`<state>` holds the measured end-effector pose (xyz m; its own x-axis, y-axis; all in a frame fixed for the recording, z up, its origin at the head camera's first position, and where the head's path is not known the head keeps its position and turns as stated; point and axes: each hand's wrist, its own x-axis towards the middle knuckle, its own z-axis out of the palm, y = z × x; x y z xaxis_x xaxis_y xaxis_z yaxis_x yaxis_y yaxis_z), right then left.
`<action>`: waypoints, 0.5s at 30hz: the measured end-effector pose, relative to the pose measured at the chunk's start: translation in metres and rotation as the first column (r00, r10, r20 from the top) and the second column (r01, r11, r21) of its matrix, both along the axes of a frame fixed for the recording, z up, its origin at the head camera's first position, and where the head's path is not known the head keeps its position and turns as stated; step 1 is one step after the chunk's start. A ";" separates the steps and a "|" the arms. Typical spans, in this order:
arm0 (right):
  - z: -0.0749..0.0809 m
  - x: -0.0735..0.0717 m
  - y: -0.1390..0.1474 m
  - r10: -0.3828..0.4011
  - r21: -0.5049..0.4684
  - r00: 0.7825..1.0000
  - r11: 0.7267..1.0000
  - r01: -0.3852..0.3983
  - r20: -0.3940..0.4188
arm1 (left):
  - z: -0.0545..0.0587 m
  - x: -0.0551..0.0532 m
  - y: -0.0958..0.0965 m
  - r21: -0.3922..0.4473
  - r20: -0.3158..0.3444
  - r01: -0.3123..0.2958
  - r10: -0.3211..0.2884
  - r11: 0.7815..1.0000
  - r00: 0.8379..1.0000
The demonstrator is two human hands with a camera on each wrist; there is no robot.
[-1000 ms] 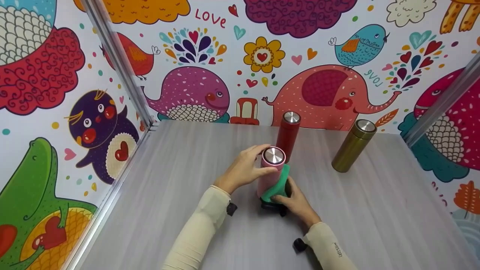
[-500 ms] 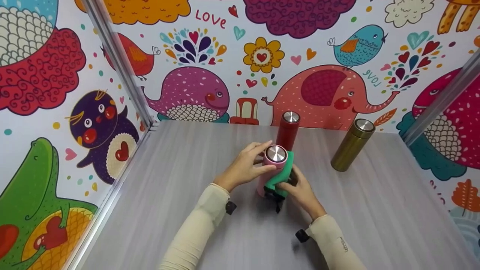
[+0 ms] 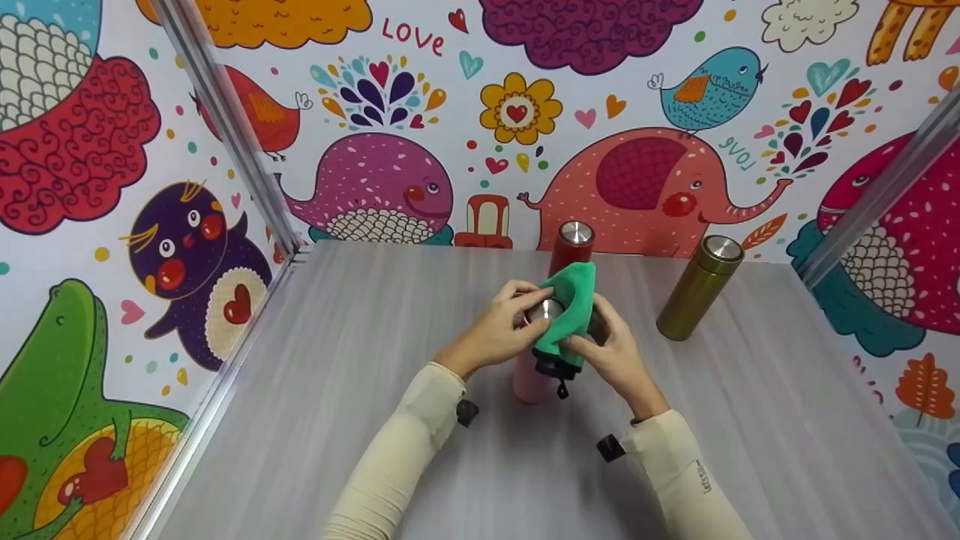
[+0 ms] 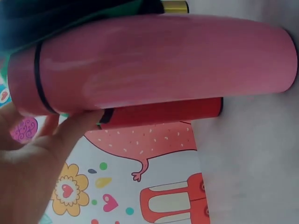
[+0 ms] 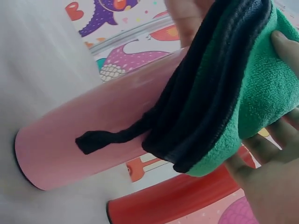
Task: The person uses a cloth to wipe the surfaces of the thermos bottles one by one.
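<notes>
Pink bottle (image 3: 531,384) is stood base-down on the grey worktop (image 3: 375,330), approx. centre, w/ a black ring (image 4: 39,77) round it near the top and a round silvery lid (image 3: 548,309). Its upper end is gripped by the L hand (image 3: 491,334) — fingers curled round it, thumb laid by the lid. A green cloth (image 3: 576,319) is held by the R hand (image 3: 616,352), thumb pressed on one face and fingers set behind the fabric. Part of the lid is covered by the cloth in the head view; how much of the bottle's side is actually touched by it can't be told. The cloth is edged in black trim (image 5: 201,93), & a black loop (image 5: 98,140) is seen hanging from it in front of the pink side. A red bottle (image 3: 571,259) is placed just behind, its lower part hidden from the head cam but shown in both wrist views. A gold bottle (image 3: 694,300) is set well apart, to the R. Both forearms are covered by cream sleeves (image 3: 405,442), a black unit (image 3: 466,412) being worn at each wrist. The rear wall (image 3: 465,97) is printed w/ cartoon animals — whale, elephant, birds, etc.
</notes>
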<state>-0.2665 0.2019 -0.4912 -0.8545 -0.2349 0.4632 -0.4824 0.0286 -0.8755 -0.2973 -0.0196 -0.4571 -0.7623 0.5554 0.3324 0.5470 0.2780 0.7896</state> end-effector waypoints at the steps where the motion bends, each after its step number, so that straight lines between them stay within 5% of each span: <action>1: 0.001 0.000 -0.001 0.005 -0.003 1.000 1.000 -0.005 -0.008 | 0.000 0.000 0.000 0.006 0.002 -0.001 0.001 1.000 1.000; 15: -0.041 -0.002 -0.004 0.051 -0.051 0.997 0.998 -0.048 0.062 | -0.002 0.003 -0.009 0.059 0.121 -0.037 0.030 0.998 0.992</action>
<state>-0.2682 0.1978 -0.5324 -0.8704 -0.2561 0.4205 -0.4255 -0.0383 -0.9042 -0.2944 -0.0286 -0.4593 -0.8163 0.5107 0.2700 0.4387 0.2439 0.8649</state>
